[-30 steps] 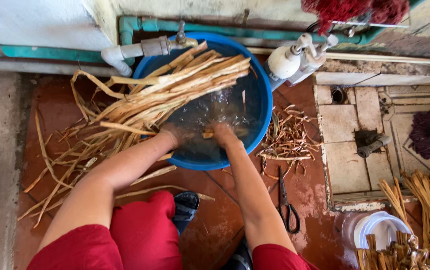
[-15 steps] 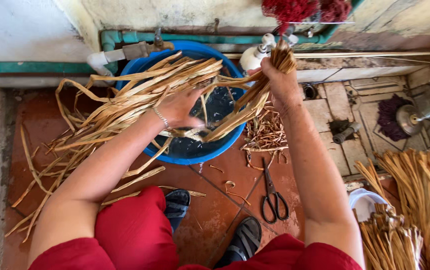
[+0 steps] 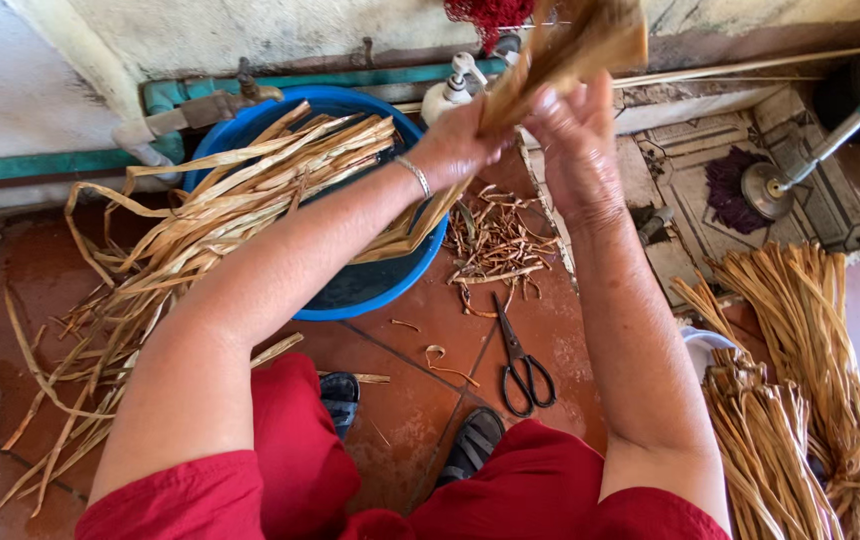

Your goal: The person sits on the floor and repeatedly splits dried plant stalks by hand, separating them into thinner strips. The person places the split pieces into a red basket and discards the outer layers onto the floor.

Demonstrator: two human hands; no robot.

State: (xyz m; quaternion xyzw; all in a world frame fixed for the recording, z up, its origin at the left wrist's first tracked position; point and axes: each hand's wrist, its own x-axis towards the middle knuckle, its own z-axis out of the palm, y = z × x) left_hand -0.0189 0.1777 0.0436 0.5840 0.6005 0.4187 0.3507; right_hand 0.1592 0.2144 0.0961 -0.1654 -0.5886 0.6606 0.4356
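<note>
Wet tiled floor [image 3: 420, 400] holds a blue basin [image 3: 370, 290] of soaking strips [image 3: 250, 190], above which both hands, left [image 3: 455, 145] and right [image 3: 580, 150], grip a lifted bundle [image 3: 570, 50], seemingly letting it drain.

We note a tiled floor [image 3: 420, 400] bearing a blue basin [image 3: 390, 285], scissors [image 3: 525, 365], leaf scraps [image 3: 495, 240], possibly trimmings.

- Floor [image 3: 420, 400]: reddish-brown tiles, wet sheen.
- Wall [image 3: 250, 35]: pale, rough plaster.
- Pipe [image 3: 40, 165]: teal, runs along wall base.
- Lighting: daylight.
</note>
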